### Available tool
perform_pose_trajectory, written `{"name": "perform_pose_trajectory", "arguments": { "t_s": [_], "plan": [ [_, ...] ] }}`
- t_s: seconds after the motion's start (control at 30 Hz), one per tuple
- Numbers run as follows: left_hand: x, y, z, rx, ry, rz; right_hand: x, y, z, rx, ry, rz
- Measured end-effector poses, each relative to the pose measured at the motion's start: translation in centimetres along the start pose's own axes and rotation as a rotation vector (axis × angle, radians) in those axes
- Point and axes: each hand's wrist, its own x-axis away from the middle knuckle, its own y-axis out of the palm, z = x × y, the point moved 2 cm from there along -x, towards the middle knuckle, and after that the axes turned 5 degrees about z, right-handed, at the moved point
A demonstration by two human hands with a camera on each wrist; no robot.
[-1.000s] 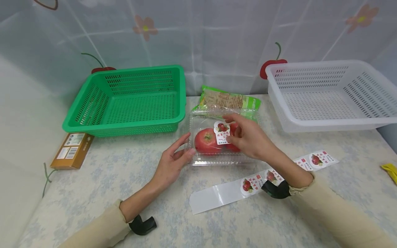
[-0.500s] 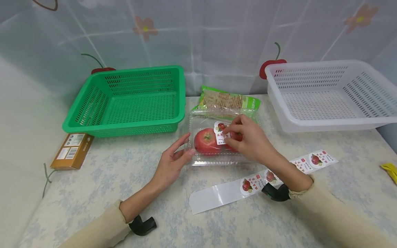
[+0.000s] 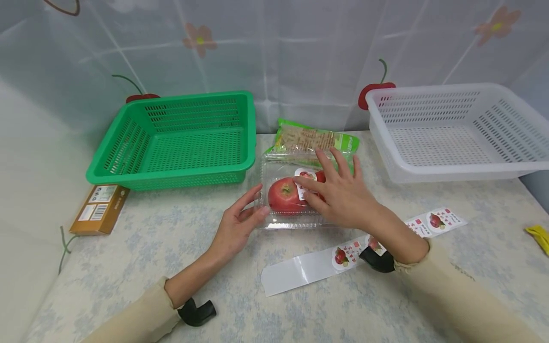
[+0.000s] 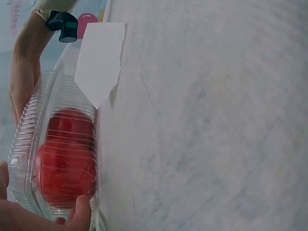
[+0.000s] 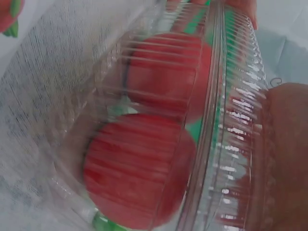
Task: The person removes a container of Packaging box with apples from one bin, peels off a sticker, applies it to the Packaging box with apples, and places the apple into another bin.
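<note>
Two red apples (image 3: pixel 285 202) lie inside a clear plastic clamshell box (image 3: pixel 279 221) with its lid down. A white label sticker (image 3: pixel 306 173) printed with red fruit lies on the lid, partly covered by fingers. My right hand (image 3: pixel 345 195) is spread over the lid, with its index finger and thumb on the sticker. My left hand (image 3: pixel 233 231) rests against the box's left side, thumb near the front corner and fingers loosely extended. Both apples (image 5: pixel 139 168) show through the ribbed wall in the right wrist view. The left wrist view shows the box (image 4: pixel 29 149) from its side.
Behind the box lies a green-edged food packet (image 3: pixel 313 138). A strip of labels (image 3: pixel 296 271) runs in front. A green basket (image 3: pixel 171 178) stands at left, a white basket (image 3: pixel 463 170) at right. A brown carton (image 3: pixel 98 209) and a yellow wrapper (image 3: pixel 539 238) lie farther out.
My right hand has gone from pinching at the sticker's right edge to spreading its fingers over it and the lid. The left hand and the box have stayed in place.
</note>
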Motion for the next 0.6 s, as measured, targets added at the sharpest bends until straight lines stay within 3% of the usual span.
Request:
{"name": "perform_pose_trajectory", "arguments": {
  "t_s": [0.17, 0.3, 0.43, 0.6],
  "plan": [
    [0.04, 0.09, -0.12, 0.008, -0.011, 0.006, -0.24, -0.09, 0.3, 0.022, 0.071, -0.132],
    [0.09, 0.12, -0.11, 0.018, -0.031, 0.006, -0.44, 0.0, 0.43, 0.022, 0.107, -0.164],
    [0.1, 0.1, -0.05, 0.015, -0.045, 0.006, -0.5, 0.2, 0.41, 0.014, 0.116, -0.127],
    [0.06, 0.09, 0.01, 0.029, -0.048, 0.012, -0.3, 0.27, 0.67, -0.085, 0.108, 0.027]
  ]
}}
